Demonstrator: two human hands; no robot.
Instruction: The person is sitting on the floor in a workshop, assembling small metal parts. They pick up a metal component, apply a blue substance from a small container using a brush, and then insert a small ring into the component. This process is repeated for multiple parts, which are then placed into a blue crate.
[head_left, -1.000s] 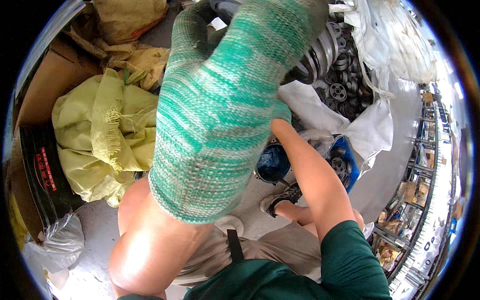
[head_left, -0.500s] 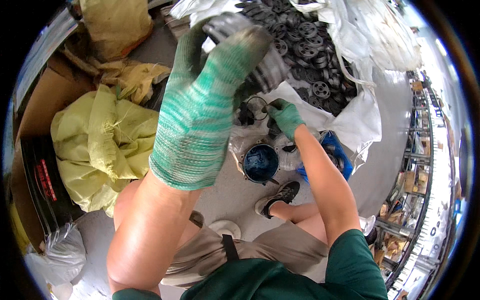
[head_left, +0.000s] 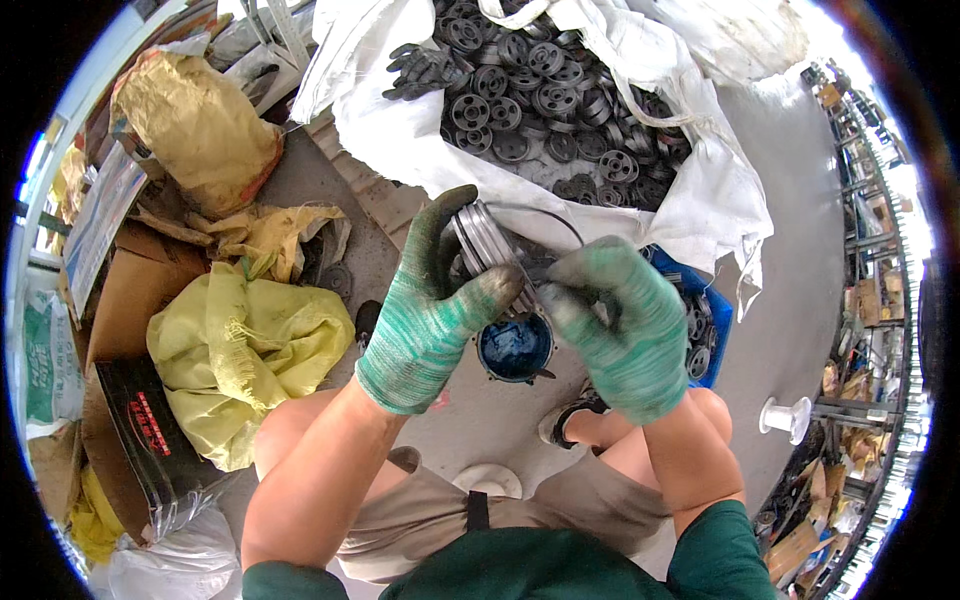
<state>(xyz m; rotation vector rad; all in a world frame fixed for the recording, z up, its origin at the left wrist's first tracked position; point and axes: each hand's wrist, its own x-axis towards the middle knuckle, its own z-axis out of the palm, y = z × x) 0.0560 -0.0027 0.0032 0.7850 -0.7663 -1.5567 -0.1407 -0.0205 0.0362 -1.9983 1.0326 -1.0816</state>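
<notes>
**L hand (head_left: 425, 312) clamped on grooved metal part (head_left: 487, 248), R hand (head_left: 632, 322) next to thin black ring (head_left: 562, 220)**

Both hands wear green-white knit gloves w/ dark, dirty fingertips. The metal part is in the L hand, in front of the person, tilted, approx. mid-view. L thumb presses on its near side, the other fingers go round the far side, so the grip is closed on it. The ring makes a curve from the top of the metal part over to the R hand. R fingers are bent inward, thumb near them; they are blurred, so I cannot tell if they pinch the ring or only touch it. The two hands are apart, w/ the metal part b/w them.

Below the metal part, partly covered by it, is a round pot (head_left: 540, 365), blue inside. Beyond the hands lies an open white sack (head_left: 722, 215) w/ many dark spoked wheels (head_left: 505, 112); a dark glove (head_left: 420, 72) is at its L edge. Just beside the R hand, partly hidden, is a blue crate (head_left: 722, 320) w/ more wheels. On the L side: yellow sack (head_left: 250, 350), cardboard box (head_left: 125, 310), etc. Far R: white spool (head_left: 785, 420) near the shelves (head_left: 860, 300).
</notes>
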